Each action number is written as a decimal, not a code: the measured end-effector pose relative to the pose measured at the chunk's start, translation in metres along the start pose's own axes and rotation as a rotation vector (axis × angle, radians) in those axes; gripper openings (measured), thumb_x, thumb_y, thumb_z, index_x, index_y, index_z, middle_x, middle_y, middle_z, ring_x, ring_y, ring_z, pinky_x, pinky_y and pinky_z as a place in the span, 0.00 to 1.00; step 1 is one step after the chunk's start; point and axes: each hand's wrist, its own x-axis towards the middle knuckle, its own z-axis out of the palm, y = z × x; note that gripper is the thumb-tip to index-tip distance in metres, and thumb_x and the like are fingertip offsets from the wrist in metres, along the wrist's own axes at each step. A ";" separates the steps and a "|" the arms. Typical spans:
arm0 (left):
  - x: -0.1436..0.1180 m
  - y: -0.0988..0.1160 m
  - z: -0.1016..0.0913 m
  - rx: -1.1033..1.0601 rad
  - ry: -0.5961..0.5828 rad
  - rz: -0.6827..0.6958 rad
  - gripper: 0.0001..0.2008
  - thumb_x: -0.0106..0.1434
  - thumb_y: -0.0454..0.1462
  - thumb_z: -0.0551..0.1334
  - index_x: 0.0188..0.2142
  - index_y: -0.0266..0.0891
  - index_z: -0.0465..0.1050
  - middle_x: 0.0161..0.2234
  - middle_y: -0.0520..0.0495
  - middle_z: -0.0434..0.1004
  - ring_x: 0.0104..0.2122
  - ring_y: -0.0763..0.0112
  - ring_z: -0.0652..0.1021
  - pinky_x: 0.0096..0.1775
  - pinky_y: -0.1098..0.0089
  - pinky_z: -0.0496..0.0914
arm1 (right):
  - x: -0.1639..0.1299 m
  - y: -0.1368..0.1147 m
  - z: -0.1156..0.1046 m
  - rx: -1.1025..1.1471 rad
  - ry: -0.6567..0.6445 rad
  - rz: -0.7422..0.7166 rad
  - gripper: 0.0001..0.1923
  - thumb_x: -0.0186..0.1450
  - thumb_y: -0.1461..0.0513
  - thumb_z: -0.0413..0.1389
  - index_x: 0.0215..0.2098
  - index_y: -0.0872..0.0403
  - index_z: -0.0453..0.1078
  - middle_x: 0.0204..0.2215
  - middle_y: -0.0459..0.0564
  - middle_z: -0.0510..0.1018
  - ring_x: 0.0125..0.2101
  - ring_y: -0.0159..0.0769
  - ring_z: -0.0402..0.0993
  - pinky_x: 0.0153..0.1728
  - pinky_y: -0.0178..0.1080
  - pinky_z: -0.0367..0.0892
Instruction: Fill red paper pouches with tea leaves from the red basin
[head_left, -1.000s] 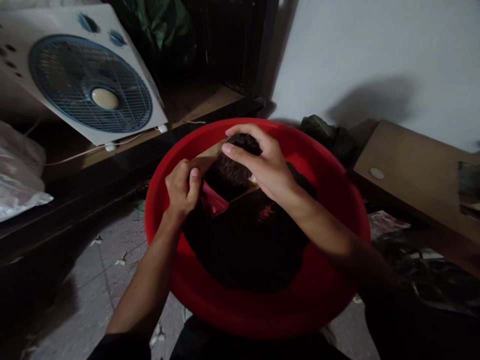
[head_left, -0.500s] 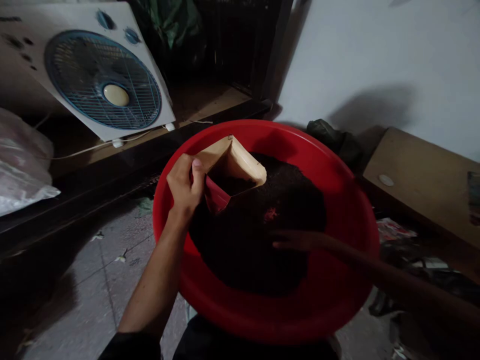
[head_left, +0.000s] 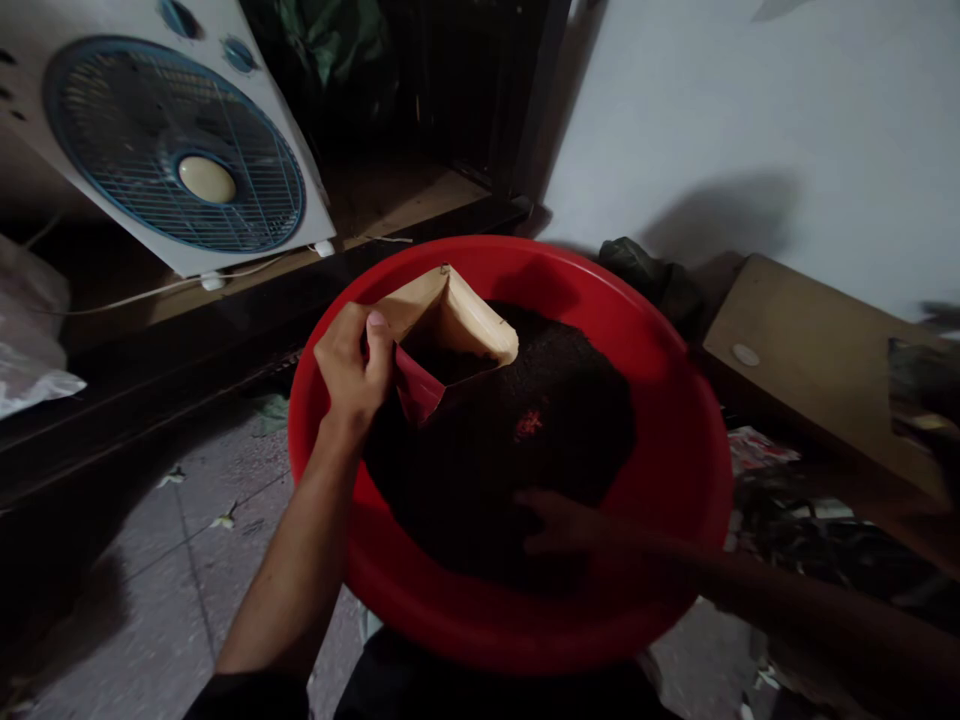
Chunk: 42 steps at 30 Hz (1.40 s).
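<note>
Your tan paper pouch (head_left: 450,320) stands open and tilted in the dark loose material (head_left: 510,450) filling the red basin (head_left: 675,420)

The basin (head_left: 697,470) sits on the floor (head_left: 150,560), just before the person. A heap of soil (head_left: 525,440) lies in it. A pouch (head_left: 442,320) stands open in the soil at the basin's far left rim, held there by the left hand (head_left: 349,370). The right hand (head_left: 562,525) lies on the soil near the near rim. A fan (head_left: 165,140) leans on a ledge (head_left: 225,300) behind and to the left. A board (head_left: 817,350) lies to the right.
</note>
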 end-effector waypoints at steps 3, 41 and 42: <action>-0.001 0.000 0.000 -0.012 0.002 0.021 0.20 0.72 0.48 0.49 0.27 0.44 0.66 0.24 0.50 0.67 0.26 0.67 0.69 0.31 0.63 0.63 | 0.003 -0.020 -0.026 0.194 0.191 -0.069 0.16 0.53 0.62 0.60 0.41 0.53 0.73 0.38 0.47 0.79 0.40 0.40 0.76 0.42 0.39 0.71; 0.000 -0.010 -0.001 0.090 0.158 -0.079 0.17 0.72 0.43 0.50 0.28 0.42 0.67 0.26 0.49 0.67 0.28 0.68 0.69 0.34 0.62 0.63 | 0.062 -0.019 -0.034 -0.213 0.003 -0.260 0.29 0.64 0.51 0.59 0.60 0.54 0.66 0.57 0.58 0.72 0.57 0.50 0.69 0.60 0.47 0.61; 0.000 -0.011 -0.001 0.085 0.154 -0.079 0.18 0.72 0.43 0.49 0.28 0.42 0.67 0.26 0.49 0.67 0.28 0.67 0.69 0.34 0.62 0.63 | 0.052 -0.019 -0.033 -0.175 -0.023 -0.268 0.26 0.64 0.52 0.60 0.57 0.52 0.69 0.54 0.56 0.75 0.55 0.49 0.72 0.58 0.46 0.63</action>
